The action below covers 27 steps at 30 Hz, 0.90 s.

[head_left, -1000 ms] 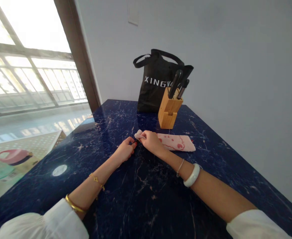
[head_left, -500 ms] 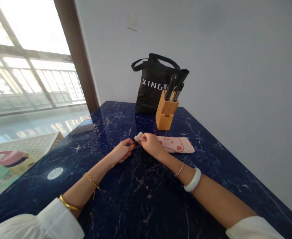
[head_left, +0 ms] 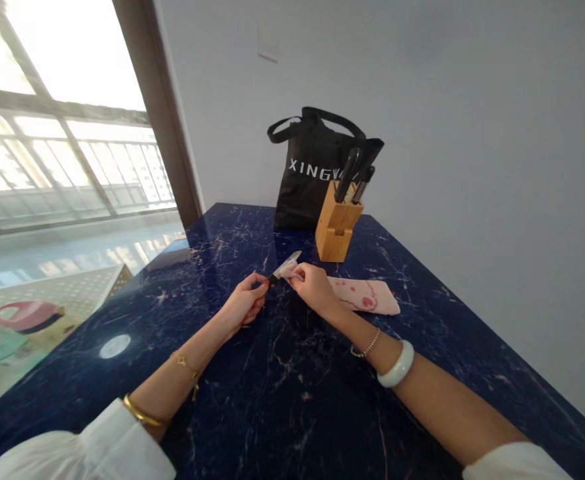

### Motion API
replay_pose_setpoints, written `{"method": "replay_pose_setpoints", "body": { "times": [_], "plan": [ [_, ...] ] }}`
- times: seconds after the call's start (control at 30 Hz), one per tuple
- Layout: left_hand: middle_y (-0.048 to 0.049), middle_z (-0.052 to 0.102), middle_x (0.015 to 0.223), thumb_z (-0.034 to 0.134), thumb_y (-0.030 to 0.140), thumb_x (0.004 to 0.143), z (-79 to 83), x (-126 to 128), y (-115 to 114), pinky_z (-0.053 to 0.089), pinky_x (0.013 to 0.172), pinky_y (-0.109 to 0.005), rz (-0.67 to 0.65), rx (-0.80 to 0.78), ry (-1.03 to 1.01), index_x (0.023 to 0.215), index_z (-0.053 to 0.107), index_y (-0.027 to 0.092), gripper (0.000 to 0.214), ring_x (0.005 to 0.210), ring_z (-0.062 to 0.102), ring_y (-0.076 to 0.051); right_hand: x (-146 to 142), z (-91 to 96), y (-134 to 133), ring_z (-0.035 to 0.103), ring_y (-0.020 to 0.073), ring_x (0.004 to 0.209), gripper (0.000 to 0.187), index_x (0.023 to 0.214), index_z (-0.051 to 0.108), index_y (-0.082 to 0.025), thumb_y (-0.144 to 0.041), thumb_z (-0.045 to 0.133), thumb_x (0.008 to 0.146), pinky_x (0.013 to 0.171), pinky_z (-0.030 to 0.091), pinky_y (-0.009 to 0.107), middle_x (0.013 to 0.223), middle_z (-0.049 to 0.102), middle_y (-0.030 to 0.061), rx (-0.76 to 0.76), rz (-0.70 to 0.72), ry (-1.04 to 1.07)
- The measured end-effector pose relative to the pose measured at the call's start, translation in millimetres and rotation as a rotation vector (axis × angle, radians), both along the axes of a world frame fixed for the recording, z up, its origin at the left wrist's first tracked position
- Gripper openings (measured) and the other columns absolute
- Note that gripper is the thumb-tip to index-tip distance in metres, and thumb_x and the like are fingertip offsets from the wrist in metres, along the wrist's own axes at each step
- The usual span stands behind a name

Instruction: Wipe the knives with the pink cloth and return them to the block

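1. The black bag (head_left: 317, 170) at the far end of the table (head_left: 282, 393) carries white letters reading "XING"; the rest of the word is hidden behind the knife block (head_left: 337, 223).
2. The left hand (head_left: 245, 303) is closed on the dark handle of a small knife (head_left: 283, 267); most of the handle is covered by the fingers.
3. The knife's blade points away and up, just above the table between the two hands.
4. The right hand (head_left: 315, 287) pinches one end of a pink cloth (head_left: 362, 295) against the blade, so part of the blade cannot be seen.
5. The rest of the cloth lies flat on the table to the right, with red marks too small to read.
6. The block stands just in front of the bag, two dark handles sticking out.
7. Both sleeves are cut off at the bottom edge.
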<state>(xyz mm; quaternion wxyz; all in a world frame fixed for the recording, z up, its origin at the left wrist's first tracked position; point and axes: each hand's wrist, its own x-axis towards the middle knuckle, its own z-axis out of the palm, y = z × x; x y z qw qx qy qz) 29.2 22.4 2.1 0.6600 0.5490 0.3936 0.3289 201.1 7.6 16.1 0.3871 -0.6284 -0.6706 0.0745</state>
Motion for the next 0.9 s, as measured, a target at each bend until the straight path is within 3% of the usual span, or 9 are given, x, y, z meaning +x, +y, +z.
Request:
{"method": "replay_pose_setpoints", "body": {
  "times": [0.13,0.3,0.37,0.6,0.83,0.9],
  "plan": [
    [0.0135,0.032,0.039,0.054,0.043,0.075,-1.2,1.1,2.9,0.009,0.024,-0.011,-0.015,-0.009,0.007,0.084,0.042,0.024,0.024,0.024,0.017,-0.002,15.9,3.8,8.5,0.056,0.0152,0.065,0.006,0.073,0.052,-0.017,-0.022,0.054,0.075,0.060,0.038,0.024,0.070,0.061,0.0035,0.144,-0.116,0.014],
    [0.0136,0.030,0.038,0.054,0.042,0.076,-1.0,0.8,1.2,0.010,0.023,-0.011,-0.045,0.047,0.012,0.084,0.041,0.024,0.024,0.025,0.016,-0.003,-0.1,-0.5,0.6,0.055,0.0143,0.069,0.003,0.075,0.050,-0.018,-0.016,0.050,0.076,0.063,0.040,0.023,0.074,0.059,0.0021,0.144,0.145,-0.050],
    [0.0137,0.029,0.039,0.054,0.043,0.077,-2.0,-0.2,0.8,0.011,0.022,-0.011,-0.070,0.076,0.005,0.085,0.042,0.024,0.024,0.025,0.016,-0.003,-1.9,-2.4,-1.0,0.055,0.0143,0.071,0.004,0.075,0.051,-0.018,-0.015,0.049,0.076,0.065,0.040,0.024,0.075,0.059,0.0020,0.156,0.178,-0.053],
    [0.0138,0.029,0.040,0.053,0.044,0.078,-5.5,-0.5,1.6,0.012,0.022,-0.010,-0.116,0.120,-0.007,0.089,0.042,0.024,0.025,0.026,0.017,-0.002,36.9,8.0,19.2,0.056,0.0161,0.066,0.004,0.075,0.053,-0.019,-0.022,0.052,0.075,0.065,0.042,0.028,0.070,0.060,0.0024,0.192,-0.068,0.089],
    [0.0139,0.030,0.039,0.052,0.044,0.077,-5.7,2.3,-0.4,0.012,0.022,-0.010,-0.083,0.111,0.036,0.088,0.042,0.024,0.025,0.025,0.017,-0.003,31.6,-3.4,17.7,0.056,0.0174,0.069,0.003,0.076,0.049,-0.019,-0.021,0.046,0.075,0.065,0.042,0.028,0.072,0.058,0.0032,0.225,-0.031,-0.010],
    [0.0139,0.030,0.038,0.052,0.043,0.077,-5.4,2.8,-0.4,0.012,0.022,-0.011,-0.074,0.090,0.038,0.086,0.041,0.024,0.024,0.025,0.017,-0.003,35.8,-3.1,19.7,0.056,0.0177,0.068,0.003,0.074,0.048,-0.019,-0.021,0.046,0.075,0.065,0.042,0.028,0.071,0.057,0.0033,0.221,-0.105,0.007]
  ]
}}
